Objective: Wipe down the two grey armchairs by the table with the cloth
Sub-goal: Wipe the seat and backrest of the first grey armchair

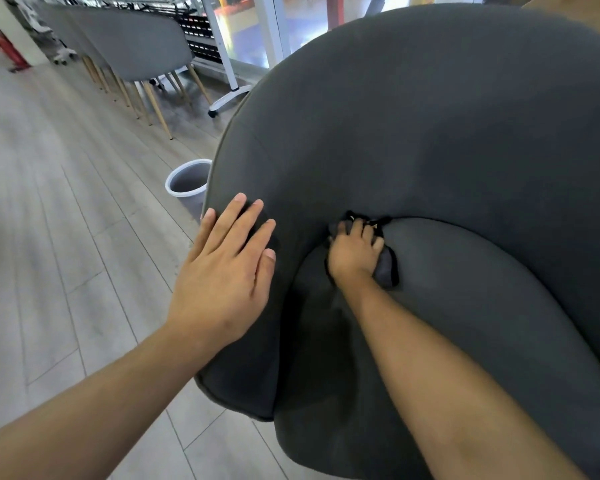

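Note:
A dark grey armchair (430, 133) fills the right of the view, its curved back wrapping round the seat cushion (482, 289). My right hand (355, 252) is shut on a dark grey cloth (387, 268) and presses it into the crease where the seat meets the back, at the seat's left rear. My left hand (227, 268) lies flat, fingers apart, on the top of the left armrest, holding nothing.
A small grey waste bin (187, 185) stands on the wood-plank floor just left of the armchair. Further back, lighter grey chairs (142, 50) with wooden legs line a white-legged table (229, 84). A red object (13, 53) sits at the far left.

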The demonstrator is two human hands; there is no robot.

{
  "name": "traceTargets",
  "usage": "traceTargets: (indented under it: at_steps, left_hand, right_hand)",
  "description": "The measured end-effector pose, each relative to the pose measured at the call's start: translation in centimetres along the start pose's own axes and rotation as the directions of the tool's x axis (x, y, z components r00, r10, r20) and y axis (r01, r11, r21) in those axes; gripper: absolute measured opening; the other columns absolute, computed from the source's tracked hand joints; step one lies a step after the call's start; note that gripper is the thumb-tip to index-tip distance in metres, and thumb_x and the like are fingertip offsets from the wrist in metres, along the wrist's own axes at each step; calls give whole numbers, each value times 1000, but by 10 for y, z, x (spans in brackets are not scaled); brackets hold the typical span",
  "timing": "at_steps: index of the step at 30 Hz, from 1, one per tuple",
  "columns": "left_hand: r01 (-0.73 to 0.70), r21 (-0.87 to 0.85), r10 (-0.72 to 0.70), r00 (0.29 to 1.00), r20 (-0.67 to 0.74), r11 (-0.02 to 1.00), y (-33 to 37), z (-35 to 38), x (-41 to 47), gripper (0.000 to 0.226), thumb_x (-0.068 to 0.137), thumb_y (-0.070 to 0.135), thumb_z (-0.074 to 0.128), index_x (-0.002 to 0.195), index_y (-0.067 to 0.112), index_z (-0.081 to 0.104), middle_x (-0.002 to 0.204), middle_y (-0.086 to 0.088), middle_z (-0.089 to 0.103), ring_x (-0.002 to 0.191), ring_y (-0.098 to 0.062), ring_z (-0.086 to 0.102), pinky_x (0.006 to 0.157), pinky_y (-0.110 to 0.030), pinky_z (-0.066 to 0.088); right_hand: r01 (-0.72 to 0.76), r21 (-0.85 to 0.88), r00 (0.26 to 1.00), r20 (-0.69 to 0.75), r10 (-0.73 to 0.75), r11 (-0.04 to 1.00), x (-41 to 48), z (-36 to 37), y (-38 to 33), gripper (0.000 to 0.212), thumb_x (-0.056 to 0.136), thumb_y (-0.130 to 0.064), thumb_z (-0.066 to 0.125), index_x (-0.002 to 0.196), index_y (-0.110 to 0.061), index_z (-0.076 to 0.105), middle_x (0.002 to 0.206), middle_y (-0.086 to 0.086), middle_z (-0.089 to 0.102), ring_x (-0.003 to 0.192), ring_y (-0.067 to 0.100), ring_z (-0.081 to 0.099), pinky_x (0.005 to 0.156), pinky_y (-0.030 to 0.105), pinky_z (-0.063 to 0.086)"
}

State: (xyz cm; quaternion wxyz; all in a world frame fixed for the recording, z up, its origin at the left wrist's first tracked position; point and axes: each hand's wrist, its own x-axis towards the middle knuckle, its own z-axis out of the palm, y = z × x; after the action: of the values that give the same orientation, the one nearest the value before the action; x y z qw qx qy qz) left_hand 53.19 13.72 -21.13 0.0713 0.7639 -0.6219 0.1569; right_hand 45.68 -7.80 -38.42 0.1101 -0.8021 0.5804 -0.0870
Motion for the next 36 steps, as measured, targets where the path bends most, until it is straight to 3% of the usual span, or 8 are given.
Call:
traceTargets:
  at_steps: [4, 7, 15, 20, 24, 27, 31, 36]
  left_hand:
    - [-1, -5, 1, 1000, -23, 1000, 1, -1, 0, 54, 108, 38, 22, 149, 16, 50, 164, 0, 34, 157, -14, 7, 129, -44, 8]
    - [-1, -13, 1, 1000, -28, 1000, 0, 0, -1, 54, 107, 37, 23, 146, 15, 54, 163, 1, 36, 157, -13, 9, 129, -44, 8]
    - [0, -24, -1, 999, -41, 1000, 0, 0, -1, 55, 107, 39, 22, 146, 17, 54, 162, 2, 37, 157, -12, 7, 129, -41, 3]
    - [4, -33, -5, 998, -55, 999, 0, 1, 0, 53, 107, 37, 24, 143, 16, 57, 161, 1, 39, 157, -14, 10, 129, -44, 7]
    - [-2, -47, -2, 996, -89, 999, -1, 4, 0, 51, 106, 35, 28, 138, 14, 61, 159, -1, 42, 156, -16, 15, 127, -50, 14]
    - [-2, -45, -2, 995, -96, 999, -2, 6, 0, 50, 105, 34, 29, 136, 14, 63, 158, -1, 44, 156, -16, 17, 127, -49, 15]
    - [7, -46, -11, 997, -82, 999, -2, 5, 1, 51, 106, 35, 27, 137, 16, 63, 159, 2, 42, 156, -13, 13, 128, -44, 9]
    - [3, -43, -6, 998, -68, 999, -2, 4, 0, 53, 106, 38, 25, 139, 18, 60, 161, 2, 39, 157, -13, 10, 129, -43, 5]
  right_hand:
    - [145, -100, 989, -14, -147, 984, 0, -8, 29, 58, 93, -58, 46, 140, -23, 45, 137, 14, 44, 123, 33, 39, 95, 47, 32]
    - [231, -91, 972, -6, -233, 969, 7, -17, 60, 52, 96, -56, 41, 140, -28, 46, 131, 10, 49, 119, 31, 43, 92, 45, 33]
    - [-46, -128, 996, -77, 37, 991, 15, -67, 223, 44, 99, -52, 37, 138, -34, 43, 135, 10, 49, 121, 34, 45, 96, 47, 35]
    - [-214, -43, 973, -97, 209, 976, 2, -54, 160, 40, 99, -49, 38, 135, -32, 47, 137, 10, 46, 126, 32, 39, 98, 47, 31]
    - [100, -23, 995, -5, -100, 995, -46, -13, 32, 41, 98, -45, 42, 136, -32, 49, 140, 5, 46, 126, 30, 41, 95, 46, 33]
    - [156, -17, 987, 50, -155, 988, -91, 10, -39, 42, 93, -42, 52, 132, -28, 56, 138, 7, 50, 117, 29, 47, 90, 43, 31]
    - [278, -63, 960, 50, -275, 958, -76, -4, 0, 46, 97, -45, 47, 140, -32, 45, 138, 6, 46, 123, 29, 41, 92, 42, 34]
    - [88, -86, 994, -55, -93, 992, -49, -35, 129, 51, 99, -51, 39, 147, -35, 37, 149, 7, 40, 132, 30, 38, 100, 44, 32]
